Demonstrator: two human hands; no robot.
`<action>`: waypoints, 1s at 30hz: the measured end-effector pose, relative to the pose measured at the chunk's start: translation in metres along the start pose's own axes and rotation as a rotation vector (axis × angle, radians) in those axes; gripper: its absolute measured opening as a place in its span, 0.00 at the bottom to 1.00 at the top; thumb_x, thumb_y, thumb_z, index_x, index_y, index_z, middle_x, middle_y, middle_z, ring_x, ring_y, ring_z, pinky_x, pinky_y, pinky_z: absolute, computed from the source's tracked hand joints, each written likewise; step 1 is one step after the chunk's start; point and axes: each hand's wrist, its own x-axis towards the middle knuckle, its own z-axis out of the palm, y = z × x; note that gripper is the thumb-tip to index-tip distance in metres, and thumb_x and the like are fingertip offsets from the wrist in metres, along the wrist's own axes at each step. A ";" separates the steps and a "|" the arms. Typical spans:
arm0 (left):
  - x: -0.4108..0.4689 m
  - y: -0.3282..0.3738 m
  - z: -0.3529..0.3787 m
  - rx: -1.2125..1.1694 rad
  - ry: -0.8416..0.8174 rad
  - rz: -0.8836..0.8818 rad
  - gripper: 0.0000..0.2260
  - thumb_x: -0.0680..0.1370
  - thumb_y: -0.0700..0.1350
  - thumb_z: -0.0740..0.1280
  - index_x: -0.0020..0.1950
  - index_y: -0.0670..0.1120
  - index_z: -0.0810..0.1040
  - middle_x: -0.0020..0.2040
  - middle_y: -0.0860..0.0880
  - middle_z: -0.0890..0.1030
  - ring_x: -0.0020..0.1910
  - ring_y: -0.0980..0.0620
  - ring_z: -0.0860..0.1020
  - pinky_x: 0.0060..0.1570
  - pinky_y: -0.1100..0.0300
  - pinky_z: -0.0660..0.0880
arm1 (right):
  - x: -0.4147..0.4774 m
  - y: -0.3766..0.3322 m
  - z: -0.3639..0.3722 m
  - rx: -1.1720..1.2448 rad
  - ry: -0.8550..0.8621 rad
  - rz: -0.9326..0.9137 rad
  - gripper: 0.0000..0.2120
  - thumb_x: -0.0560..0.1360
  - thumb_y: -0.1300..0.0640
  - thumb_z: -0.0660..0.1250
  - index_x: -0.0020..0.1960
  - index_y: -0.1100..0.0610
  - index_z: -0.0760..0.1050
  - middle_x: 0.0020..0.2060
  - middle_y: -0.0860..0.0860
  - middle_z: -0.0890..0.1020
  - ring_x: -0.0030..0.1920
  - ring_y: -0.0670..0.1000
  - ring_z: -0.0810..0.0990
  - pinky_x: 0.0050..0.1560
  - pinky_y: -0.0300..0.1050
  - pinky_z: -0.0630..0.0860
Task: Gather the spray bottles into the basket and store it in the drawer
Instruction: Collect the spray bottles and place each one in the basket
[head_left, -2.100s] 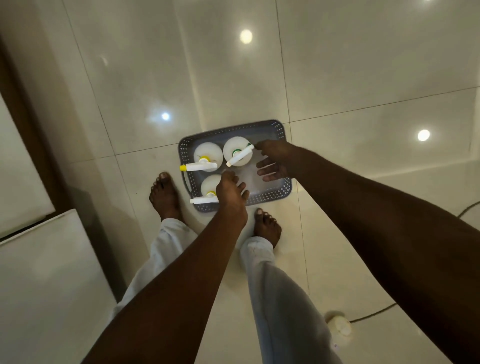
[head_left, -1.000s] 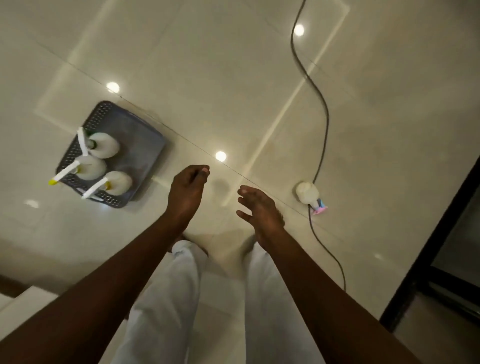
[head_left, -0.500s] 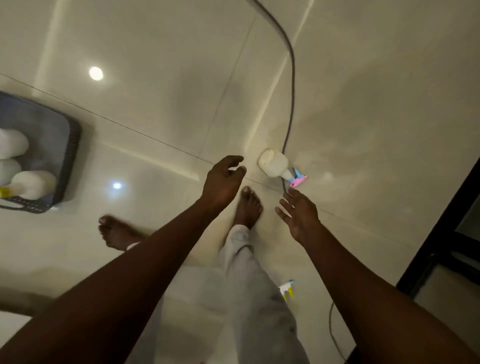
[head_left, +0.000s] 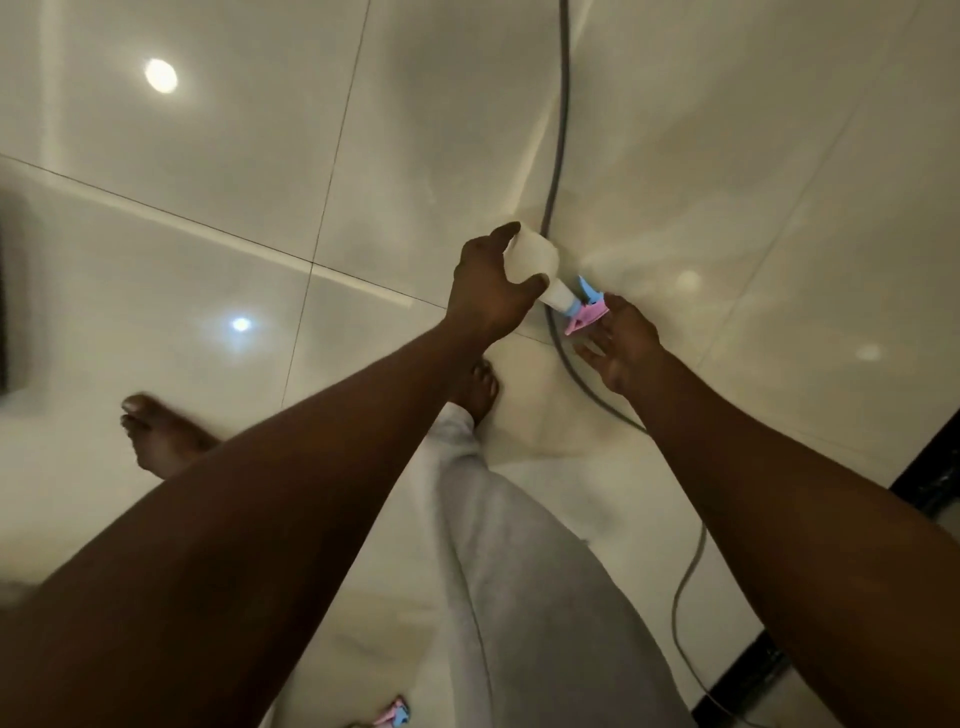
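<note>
A white spray bottle (head_left: 537, 262) with a pink and blue trigger head (head_left: 586, 307) lies on the glossy tiled floor. My left hand (head_left: 485, 291) is wrapped around its body, thumb and fingers on either side. My right hand (head_left: 621, 340) is open just right of the trigger head, fingertips close to the pink part, holding nothing. Only a dark sliver of the grey basket (head_left: 4, 301) shows at the left edge. Another pink and blue spray head (head_left: 393, 717) peeks out at the bottom, behind my leg.
A grey cable (head_left: 558, 171) runs down the floor under the bottle and curls toward the bottom right. A dark door frame (head_left: 930, 478) borders the right edge. My bare feet (head_left: 156, 436) stand on the tiles; my pale trouser leg (head_left: 519, 571) fills the lower centre.
I have turned away from the basket and stepped toward the bottle. My left hand has closed around the bottle's body; my right hand has moved up beside its trigger head.
</note>
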 end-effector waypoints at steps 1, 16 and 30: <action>0.005 -0.001 0.003 0.008 0.002 -0.001 0.34 0.76 0.51 0.76 0.80 0.48 0.67 0.75 0.43 0.72 0.72 0.44 0.73 0.67 0.57 0.70 | 0.006 0.001 0.000 0.000 -0.007 0.010 0.20 0.84 0.49 0.66 0.71 0.58 0.77 0.65 0.59 0.83 0.59 0.57 0.83 0.63 0.54 0.79; -0.009 -0.016 -0.062 -0.096 0.173 -0.004 0.20 0.79 0.45 0.70 0.72 0.46 0.78 0.68 0.47 0.82 0.68 0.49 0.79 0.66 0.62 0.71 | -0.047 -0.005 0.063 -0.129 -0.030 -0.136 0.17 0.83 0.53 0.70 0.71 0.53 0.75 0.62 0.51 0.78 0.69 0.56 0.76 0.65 0.59 0.79; 0.016 -0.022 -0.063 -0.195 -0.073 -0.057 0.32 0.78 0.50 0.74 0.80 0.46 0.68 0.77 0.45 0.73 0.75 0.44 0.72 0.72 0.55 0.68 | -0.026 -0.019 0.116 0.070 -0.096 0.052 0.20 0.84 0.52 0.65 0.73 0.59 0.74 0.67 0.58 0.82 0.68 0.58 0.81 0.72 0.61 0.75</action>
